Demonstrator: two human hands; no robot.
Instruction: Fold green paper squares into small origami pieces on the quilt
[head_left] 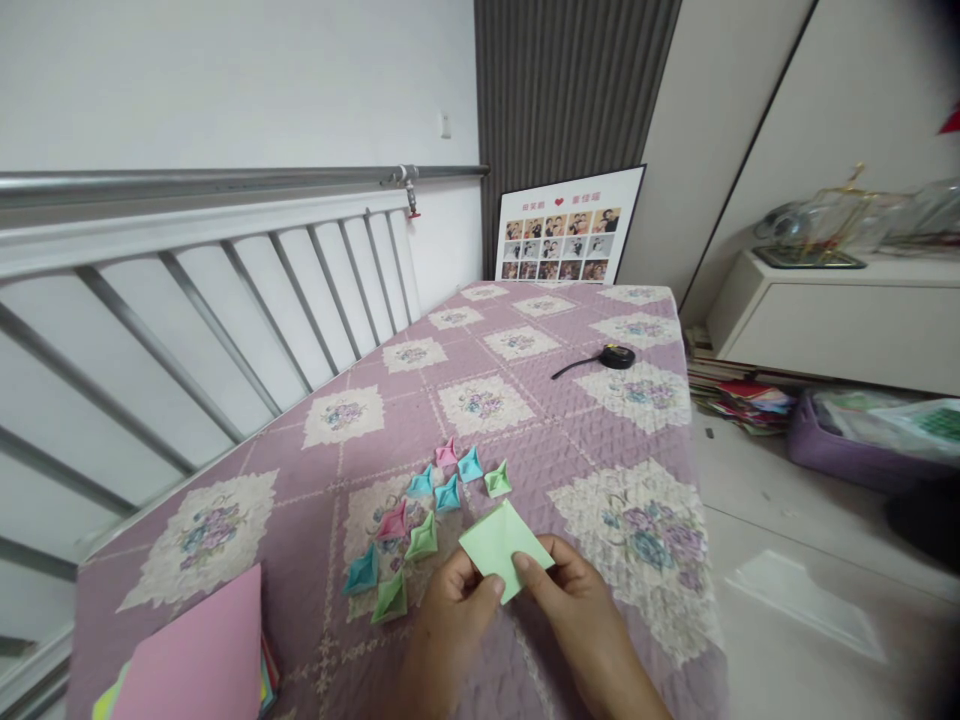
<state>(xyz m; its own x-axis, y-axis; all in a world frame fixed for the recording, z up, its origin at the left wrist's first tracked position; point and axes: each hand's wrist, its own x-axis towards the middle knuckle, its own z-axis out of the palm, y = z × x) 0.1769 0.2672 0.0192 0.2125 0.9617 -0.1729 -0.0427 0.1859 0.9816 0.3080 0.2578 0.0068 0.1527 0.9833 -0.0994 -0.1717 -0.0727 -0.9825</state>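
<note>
A light green folded paper square (pixel 501 545) is held just above the cloth, one corner pointing away from me. My left hand (pixel 461 600) grips its left side, thumb on top and fingers underneath. On the right side, my right hand (pixel 566 590) pinches the same paper, its thumb pressing near the lower middle. Just left of and beyond the hands, several small folded paper pieces lie in loose rows: a pink one (pixel 445 452), a blue one (pixel 470 464) and a green one (pixel 497 479) are among them.
A stack of coloured paper (pixel 195 650), pink on top, lies at the near left. The flowered tablecloth (pixel 405 410) covers the table; a black tape measure (pixel 616 356) rests at the far right. Left is a white railing (pixel 262 300); a framed photo board (pixel 566 235) stands behind.
</note>
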